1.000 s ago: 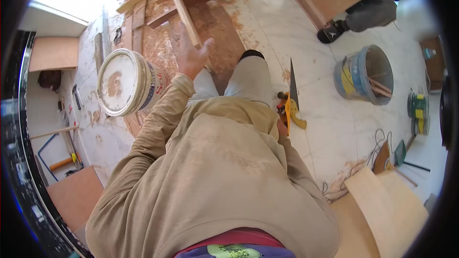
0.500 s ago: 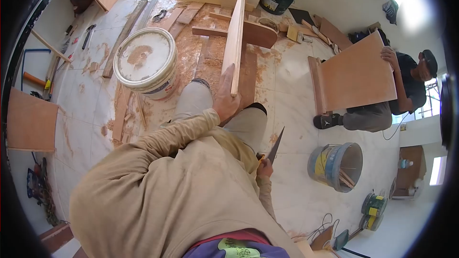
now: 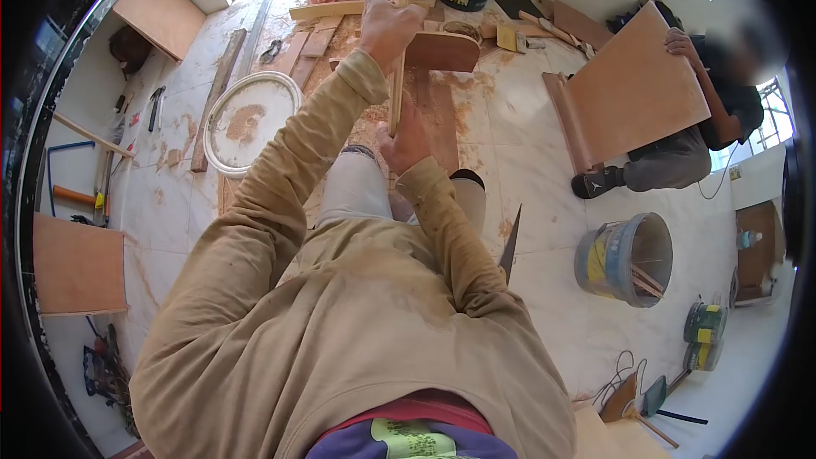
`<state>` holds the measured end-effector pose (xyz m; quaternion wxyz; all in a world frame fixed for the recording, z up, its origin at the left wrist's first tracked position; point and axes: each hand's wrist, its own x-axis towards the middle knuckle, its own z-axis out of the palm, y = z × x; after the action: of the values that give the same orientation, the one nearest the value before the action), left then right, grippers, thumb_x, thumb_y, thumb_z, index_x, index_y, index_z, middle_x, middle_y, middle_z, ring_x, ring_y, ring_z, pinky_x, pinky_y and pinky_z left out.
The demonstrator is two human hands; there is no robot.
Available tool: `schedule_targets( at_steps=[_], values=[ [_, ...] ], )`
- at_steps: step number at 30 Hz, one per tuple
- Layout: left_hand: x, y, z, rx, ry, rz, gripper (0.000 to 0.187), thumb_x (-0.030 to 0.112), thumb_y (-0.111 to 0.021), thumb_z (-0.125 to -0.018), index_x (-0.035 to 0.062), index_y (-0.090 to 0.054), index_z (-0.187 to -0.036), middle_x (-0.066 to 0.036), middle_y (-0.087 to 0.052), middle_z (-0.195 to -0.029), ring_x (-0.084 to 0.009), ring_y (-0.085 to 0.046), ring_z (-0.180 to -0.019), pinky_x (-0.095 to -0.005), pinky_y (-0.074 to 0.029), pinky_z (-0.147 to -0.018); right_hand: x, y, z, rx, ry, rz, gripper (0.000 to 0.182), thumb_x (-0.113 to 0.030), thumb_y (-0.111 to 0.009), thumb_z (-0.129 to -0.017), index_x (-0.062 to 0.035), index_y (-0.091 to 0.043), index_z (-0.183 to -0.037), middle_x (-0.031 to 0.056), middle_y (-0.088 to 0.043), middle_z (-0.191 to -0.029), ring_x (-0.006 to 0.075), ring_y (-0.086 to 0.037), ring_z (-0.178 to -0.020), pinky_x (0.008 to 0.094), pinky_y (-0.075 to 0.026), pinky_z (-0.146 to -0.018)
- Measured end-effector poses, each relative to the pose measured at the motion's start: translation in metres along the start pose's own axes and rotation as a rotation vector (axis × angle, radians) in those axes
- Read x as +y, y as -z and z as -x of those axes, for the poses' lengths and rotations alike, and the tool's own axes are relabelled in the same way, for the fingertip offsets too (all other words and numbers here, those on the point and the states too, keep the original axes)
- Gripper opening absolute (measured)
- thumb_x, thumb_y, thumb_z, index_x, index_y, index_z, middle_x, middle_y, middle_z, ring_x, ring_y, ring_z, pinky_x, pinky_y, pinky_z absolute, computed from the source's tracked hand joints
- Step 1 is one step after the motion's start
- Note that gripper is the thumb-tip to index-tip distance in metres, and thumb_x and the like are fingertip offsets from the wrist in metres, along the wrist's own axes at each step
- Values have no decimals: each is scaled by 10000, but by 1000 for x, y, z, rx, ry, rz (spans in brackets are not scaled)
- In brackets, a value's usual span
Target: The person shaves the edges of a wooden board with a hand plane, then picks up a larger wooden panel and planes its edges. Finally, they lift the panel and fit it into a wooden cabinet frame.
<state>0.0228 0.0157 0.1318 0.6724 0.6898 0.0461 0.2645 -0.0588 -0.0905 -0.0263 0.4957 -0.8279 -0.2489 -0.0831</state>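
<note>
A narrow pale wooden board (image 3: 397, 81) stands on edge before me, pointing away from my body. My left hand (image 3: 389, 27) is closed over its far part, back of the hand upward. Lower down, my right hand (image 3: 406, 138) grips the near end, its fingers partly hidden. Beneath the board, a brown wooden piece with a rounded end (image 3: 444, 51) lies crosswise over sawdust-covered boards. The dark blade of a hand saw (image 3: 512, 242) shows beside my right sleeve, which hides its handle.
A white lidded bucket (image 3: 285, 89) stands to the left. On the right are a blue-grey bucket (image 3: 595, 265) with wood sticks inside and a seated person holding a large wooden panel (image 3: 633, 93). A hammer (image 3: 155, 109) lies on the tiles (image 3: 544, 161).
My right hand has let go of the saw and taken the board's near end. My left hand has moved from the near end to the far part.
</note>
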Motion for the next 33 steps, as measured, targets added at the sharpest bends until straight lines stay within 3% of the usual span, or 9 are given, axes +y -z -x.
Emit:
schedule_targets(
  at_steps=[3, 9, 16, 21, 24, 26, 28, 31, 33],
  values=[
    [5, 6, -5, -43, 26, 67, 628, 41, -689, -776, -50, -352, -1298, -131, -567, -1037, -167, -599, -882, -297, -542, -716, -8, 0, -2, 40, -4, -9, 742, -110, -649, -826, -43, -297, -1476, 299, -495, -1254, 484, -535, -1113, 506, -470, -940],
    [15, -1, 5, -19, 13, 89, 519, 71, -703, -753, -42, -416, -1172, -96, -583, -941, -117, -575, -795, -268, -500, -659, -1, 1, -4, 29, 29, -1, 776, -113, -643, -819, -28, -259, -1488, 313, -482, -1251, 497, -538, -1097, 513, -481, -920],
    [19, -7, 2, -85, 22, 120, 615, 44, -687, -780, -42, -373, -1301, -143, -578, -1032, -191, -617, -857, -327, -550, -698, 6, 5, -10, 29, 79, 3, 796, -137, -645, -818, -5, -241, -1491, 343, -485, -1236, 514, -544, -1086, 524, -483, -919],
    [25, -7, 1, -56, -59, -59, 639, 80, -670, -787, -1, -442, -1379, -160, -617, -1085, -205, -631, -898, -336, -532, -786, 3, 6, -8, 42, -7, -73, 741, -105, -702, -797, -22, -364, -1451, 259, -544, -1233, 399, -536, -1157, 451, -436, -996],
    [5, 8, -19, -110, -274, -420, 636, 228, -646, -788, -63, -486, -1330, -265, -640, -1179, -368, -647, -1056, -390, -488, -963, 27, -5, 31, -2, 39, -217, 824, -256, -731, -839, -1, -313, -1501, 258, -519, -1359, 314, -535, -1233, 410, -435, -1021],
    [18, 22, -17, -157, -231, -548, 668, 259, -622, -793, -38, -486, -1376, -291, -609, -1256, -418, -602, -1150, -414, -435, -1039, 65, -29, 80, -115, -644, -972, 787, -347, -639, -925, 22, -275, -1518, 267, -489, -1410, 311, -515, -1273, 429, -418, -1052],
    [32, 31, -5, -159, -229, -627, 654, 239, -611, -794, -27, -508, -1382, -304, -628, -1237, -417, -597, -1189, -425, -439, -1049, 56, -29, 93, -37, -1437, -1380, 703, -369, -553, -986, 32, -291, -1502, 268, -547, -1330, 347, -572, -1186, 501, -464, -1001],
    [34, 35, 2, -127, -257, -574, 601, 215, -608, -795, -30, -553, -1341, -281, -674, -1154, -386, -651, -1103, -414, -483, -987, 91, -50, 86, -168, -1037, -1572, 735, -453, -520, -989, -54, -248, -1542, 258, -568, -1285, 339, -615, -1126, 544, -534, -883],
    [45, 45, 11, -113, -216, -577, 593, 185, -606, -786, -37, -561, -1334, -256, -698, -1081, -328, -684, -1006, -377, -511, -919, 84, -66, 80, -337, -951, -1322, 628, -411, -514, -1003, -54, -354, -1494, 231, -642, -1127, 318, -670, -978, 513, -569, -752]
  ],
)
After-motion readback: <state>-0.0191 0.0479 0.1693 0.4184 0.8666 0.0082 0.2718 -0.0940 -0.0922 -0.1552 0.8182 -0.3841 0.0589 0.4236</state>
